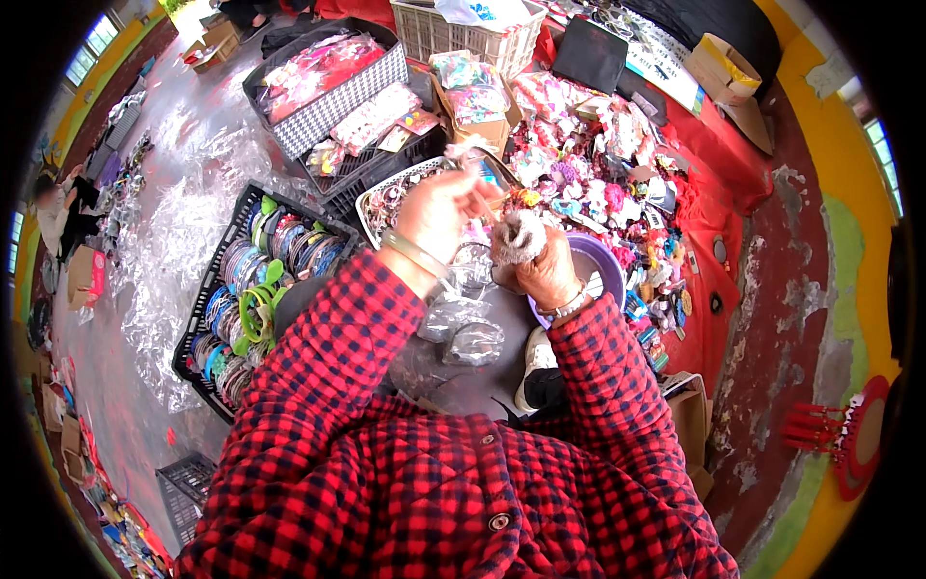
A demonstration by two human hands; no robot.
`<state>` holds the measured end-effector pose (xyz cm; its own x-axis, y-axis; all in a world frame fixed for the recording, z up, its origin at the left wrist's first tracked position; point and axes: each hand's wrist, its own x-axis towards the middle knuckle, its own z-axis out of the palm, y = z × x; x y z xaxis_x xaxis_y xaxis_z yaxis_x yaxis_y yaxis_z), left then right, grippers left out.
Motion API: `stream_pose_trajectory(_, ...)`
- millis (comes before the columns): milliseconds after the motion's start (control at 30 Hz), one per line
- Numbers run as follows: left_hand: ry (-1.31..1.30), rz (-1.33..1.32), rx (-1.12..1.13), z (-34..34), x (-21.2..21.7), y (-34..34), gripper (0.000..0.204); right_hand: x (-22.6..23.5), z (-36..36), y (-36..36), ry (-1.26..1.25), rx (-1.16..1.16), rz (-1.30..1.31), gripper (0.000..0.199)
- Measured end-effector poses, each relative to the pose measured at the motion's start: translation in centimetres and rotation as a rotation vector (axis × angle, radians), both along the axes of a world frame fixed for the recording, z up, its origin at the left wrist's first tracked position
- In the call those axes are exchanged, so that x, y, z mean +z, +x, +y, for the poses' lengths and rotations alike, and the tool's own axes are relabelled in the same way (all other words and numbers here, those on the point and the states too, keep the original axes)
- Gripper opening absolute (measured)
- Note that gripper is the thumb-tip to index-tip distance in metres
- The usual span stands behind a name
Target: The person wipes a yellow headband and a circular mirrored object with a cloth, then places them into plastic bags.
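A person in a red-and-black checked jacket [424,482] works above a red cloth [714,212] heaped with hair accessories [598,174]. The right hand [548,270] is clenched around a grey fluffy pompom [521,236], held up before the chest. The left hand [439,212], fingers curled, pinches something small beside it; what it is cannot be told. A black crate [207,299] of hairbands [256,309] sits at left.
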<state>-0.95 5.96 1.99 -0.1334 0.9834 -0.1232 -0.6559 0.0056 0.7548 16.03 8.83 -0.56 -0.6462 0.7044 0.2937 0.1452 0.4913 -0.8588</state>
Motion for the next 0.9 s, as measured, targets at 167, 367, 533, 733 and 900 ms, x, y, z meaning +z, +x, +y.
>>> stream_pose_trajectory(167,0.042,-0.150,0.082,1.0,1.0,-4.8,0.019,1.7,-0.7,0.2,0.158,0.078,-0.039,0.013)
stream_pose_trajectory(367,-0.098,-0.098,-0.099,0.7,1.2,-3.5,0.036,1.2,-0.6,0.3,0.258,-0.025,-0.080,0.019)
stream_pose_trajectory(533,0.072,-0.237,-0.103,-0.7,1.7,-0.8,0.021,0.7,-0.9,0.2,0.212,-0.073,-0.104,0.023)
stream_pose_trajectory(733,0.289,-0.230,-0.010,-2.9,5.1,-3.5,0.019,-0.9,-0.9,0.9,-0.341,0.167,0.200,0.033)
stream_pose_trajectory(900,0.419,0.244,0.340,-9.3,7.2,-14.6,0.021,-2.0,-1.0,0.9,-0.151,0.218,-0.036,0.023)
